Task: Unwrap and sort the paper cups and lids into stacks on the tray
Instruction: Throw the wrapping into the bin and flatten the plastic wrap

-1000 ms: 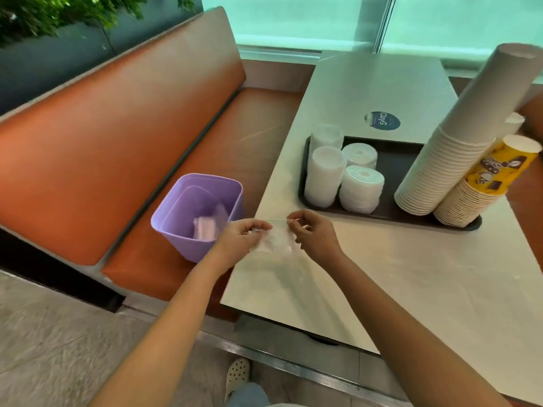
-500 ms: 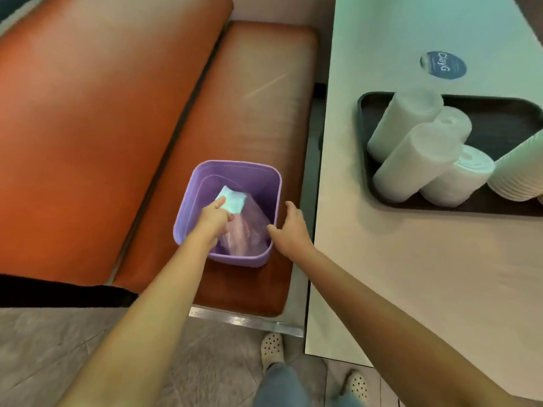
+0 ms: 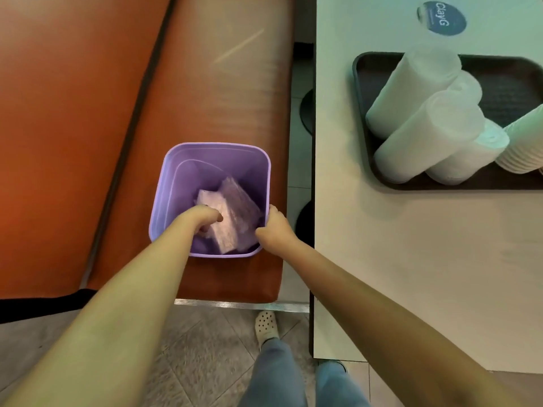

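While bin (image 3: 176,183) sits on orange bench (image 3: 73,113), white table (image 3: 411,245) beside

Even, fairly bright light with a cool greenish cast lay on the table (image 3: 411,259), shadows were soft under the tray (image 3: 360,83), the forearms stretched by wide-angle distortion near the edges, and the whole view was slightly motion-blurred.
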Tool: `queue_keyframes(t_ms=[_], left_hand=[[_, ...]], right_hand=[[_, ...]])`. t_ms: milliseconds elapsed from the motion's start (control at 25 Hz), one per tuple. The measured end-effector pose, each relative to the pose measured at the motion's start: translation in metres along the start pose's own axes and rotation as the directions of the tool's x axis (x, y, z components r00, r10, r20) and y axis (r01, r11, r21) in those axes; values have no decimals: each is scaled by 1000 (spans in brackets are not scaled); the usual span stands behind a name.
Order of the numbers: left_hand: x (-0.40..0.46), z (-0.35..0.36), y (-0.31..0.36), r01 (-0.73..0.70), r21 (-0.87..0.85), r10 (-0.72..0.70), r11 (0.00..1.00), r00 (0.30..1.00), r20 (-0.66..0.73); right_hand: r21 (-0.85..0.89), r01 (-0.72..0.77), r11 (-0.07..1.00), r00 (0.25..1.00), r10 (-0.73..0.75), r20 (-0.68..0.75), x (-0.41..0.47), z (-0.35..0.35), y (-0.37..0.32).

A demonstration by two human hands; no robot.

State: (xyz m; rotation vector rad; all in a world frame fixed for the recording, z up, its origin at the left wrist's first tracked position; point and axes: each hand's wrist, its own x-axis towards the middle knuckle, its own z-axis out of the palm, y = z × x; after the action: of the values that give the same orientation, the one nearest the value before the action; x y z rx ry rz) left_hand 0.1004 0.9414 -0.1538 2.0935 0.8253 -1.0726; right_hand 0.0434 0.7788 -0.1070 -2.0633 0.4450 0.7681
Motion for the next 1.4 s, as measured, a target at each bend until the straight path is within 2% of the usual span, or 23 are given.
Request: queue_keyframes(t_ms=[80,160,240,320,440,520,640,760,880,960,1080,1160,1280,1400], left_hand=[[-23,-2,10,-28,240,54,970,993,-104],[-54,-4,25,-99,352,188,931,955,-228],[-85,-6,38,-177,327,285,928,903,-322],[-124,-3,48,-326,271,412,906,829,-378],[-187,14,67,-585,169,595,793,683,-424],[-224,35,80,-690,168,691,704,614,-381],[-263,85,100,-771,185,782,610,548,-296],[-291,148,117,-799,234,830,554,512,-221],[-307,217,133,-832,279,873,480,483,-64],[-310,258,143,-846,338,896,413,445,18],[-307,306,151,-837,465,904,288,399,157],[-304,329,153,-815,549,874,184,392,288],[-300,345,153,-731,678,840,83,417,346],[-301,345,148,-698,713,871,67,390,300]], right_hand=[[0,20,1000,1000,-20,-12,-5,0,-3],[1,64,998,997,-63,-52,-18,-4,-11],[3,162,987,981,-160,-112,-35,-19,-24],[18,280,960,947,-273,-170,-58,-45,-33],[23,381,924,886,-358,-296,-86,-95,-27],[13,409,912,847,-375,-376,-103,-129,-8],[30,410,912,809,-348,-474,-127,-181,43],[-14,393,919,773,-339,-537,-144,-221,105],[-101,383,918,733,-369,-571,-158,-256,166],[-150,321,935,735,-346,-583,-164,-277,207],[-303,97,948,802,-254,-541,-172,-297,261],[-474,-28,880,854,-225,-469,-178,-301,287],[-612,11,791,900,-274,-339,-184,-304,311],[-699,116,706,885,-393,-251,-186,-310,324]])
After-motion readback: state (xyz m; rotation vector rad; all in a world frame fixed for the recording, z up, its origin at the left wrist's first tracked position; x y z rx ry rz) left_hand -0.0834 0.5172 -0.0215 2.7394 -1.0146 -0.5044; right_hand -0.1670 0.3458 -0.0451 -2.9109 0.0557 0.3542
